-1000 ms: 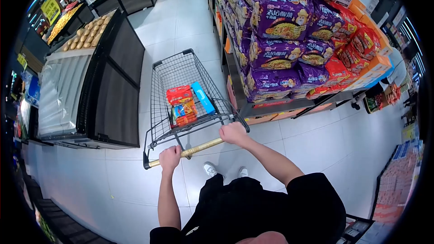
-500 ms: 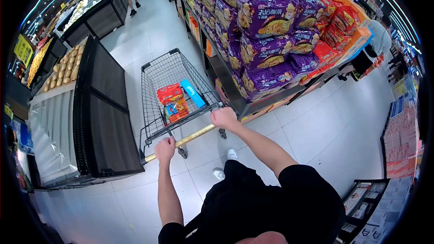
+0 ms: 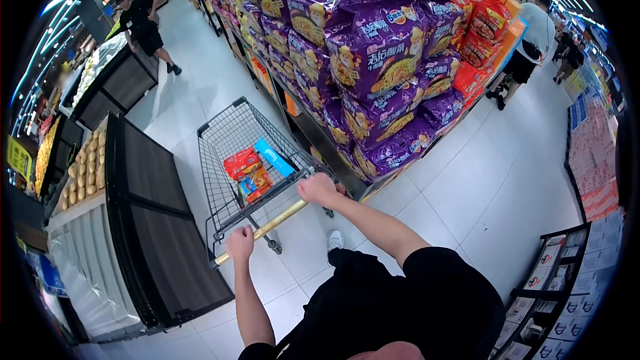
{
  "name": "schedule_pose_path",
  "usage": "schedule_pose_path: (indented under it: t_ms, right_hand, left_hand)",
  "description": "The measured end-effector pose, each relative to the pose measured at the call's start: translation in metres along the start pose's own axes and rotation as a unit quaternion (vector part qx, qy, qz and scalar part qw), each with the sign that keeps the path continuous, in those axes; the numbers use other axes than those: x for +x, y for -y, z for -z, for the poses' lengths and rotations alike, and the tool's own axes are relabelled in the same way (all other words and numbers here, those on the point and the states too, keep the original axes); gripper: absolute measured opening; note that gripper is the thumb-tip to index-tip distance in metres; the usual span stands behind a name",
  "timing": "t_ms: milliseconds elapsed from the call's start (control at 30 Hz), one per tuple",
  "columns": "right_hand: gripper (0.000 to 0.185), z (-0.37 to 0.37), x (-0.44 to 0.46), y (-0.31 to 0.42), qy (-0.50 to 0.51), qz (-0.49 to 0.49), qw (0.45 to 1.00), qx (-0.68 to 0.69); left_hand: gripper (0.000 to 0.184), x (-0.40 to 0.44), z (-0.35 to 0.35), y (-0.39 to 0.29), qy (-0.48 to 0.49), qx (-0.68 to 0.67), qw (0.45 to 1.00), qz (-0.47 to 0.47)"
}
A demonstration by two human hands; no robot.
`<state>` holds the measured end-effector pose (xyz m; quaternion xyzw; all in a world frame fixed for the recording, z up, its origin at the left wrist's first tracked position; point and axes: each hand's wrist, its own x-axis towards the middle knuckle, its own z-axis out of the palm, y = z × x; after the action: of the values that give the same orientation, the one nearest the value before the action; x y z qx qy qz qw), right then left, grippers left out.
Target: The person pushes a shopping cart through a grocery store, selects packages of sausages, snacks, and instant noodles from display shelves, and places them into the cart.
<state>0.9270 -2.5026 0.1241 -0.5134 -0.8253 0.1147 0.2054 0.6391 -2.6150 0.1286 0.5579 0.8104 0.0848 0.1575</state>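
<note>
Both hands grip the yellowish handlebar of a wire shopping cart (image 3: 220,127). My left hand (image 3: 240,243) is closed round the bar near its left end. My right hand (image 3: 318,191) is closed at the bar's right end, close to the cart's corner. Inside the basket lie a red packet (image 3: 243,163), a packet in orange and blue (image 3: 255,185) and a flat light-blue box (image 3: 275,156). One of my white shoes (image 3: 335,240) shows on the floor behind the cart.
Purple noodle packs (image 3: 380,53) are stacked high on the right, their shelf edge close beside the cart. To the left stands a dark produce stand (image 3: 143,187) with potatoes (image 3: 87,167). One person (image 3: 143,30) is up the left aisle; another person (image 3: 530,43) is beyond the noodle stack.
The cart and I have moved forward along the aisle, with the noodle stack and produce stand now nearer. The person up the aisle shows more fully. Both hands keep their hold.
</note>
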Motion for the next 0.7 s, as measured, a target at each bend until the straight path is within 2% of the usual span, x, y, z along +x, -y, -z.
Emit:
schedule_pose_path:
  t_ms: [67,133,267,333,400,433,467,533,567,600,633,700]
  right_hand:
    - [0.026,-0.003,0.014,-0.002,0.001,-0.014,1.0,-0.001]
    - [0.033,-0.005,0.021,-0.008,0.072,-0.024,0.997,0.006]
    - [0.033,0.0,0.043,-0.013,0.082,-0.026,0.996,0.026]
    - [0.03,-0.003,0.045,-0.015,0.082,-0.02,0.996,0.005]
    - [0.026,-0.001,0.05,-0.016,0.082,0.038,0.996,-0.027]
    - [0.023,-0.002,0.053,-0.013,0.154,0.033,0.986,-0.049]
    - [0.023,-0.004,0.053,-0.013,0.147,0.024,0.987,-0.053]
    - [0.018,-0.003,0.048,-0.012,0.112,0.054,0.992,-0.006]
    - [0.018,0.001,0.041,-0.008,0.11,0.042,0.993,-0.011]
    - [0.017,0.008,0.039,-0.001,0.088,0.045,0.995,-0.002]
    - [0.022,0.015,0.039,0.006,0.066,0.049,0.997,0.005]
    - [0.038,0.03,0.036,0.02,0.09,0.066,0.983,0.146]
  left_hand:
    - [0.045,0.017,0.003,0.001,0.002,0.003,1.0,-0.008]
    - [0.045,0.024,0.001,0.0,0.013,0.002,1.0,-0.005]
    - [0.044,0.053,0.002,0.001,0.021,-0.007,1.0,-0.017]
    - [0.045,0.063,0.001,0.002,0.045,-0.029,0.998,-0.015]
    - [0.045,0.076,0.008,-0.004,0.084,-0.045,0.995,-0.008]
    - [0.044,0.081,0.011,-0.002,0.118,-0.071,0.99,-0.007]
    - [0.043,0.087,0.016,0.0,0.153,-0.096,0.984,-0.005]
    - [0.041,0.093,0.032,-0.009,0.174,-0.119,0.977,-0.042]
    - [0.036,0.105,0.01,0.016,0.162,-0.123,0.975,-0.088]
    - [0.032,0.118,-0.005,0.032,0.194,-0.201,0.956,-0.087]
    - [0.03,0.124,-0.005,0.036,0.217,-0.214,0.947,-0.102]
    - [0.027,0.135,0.01,0.024,0.249,-0.209,0.938,-0.122]
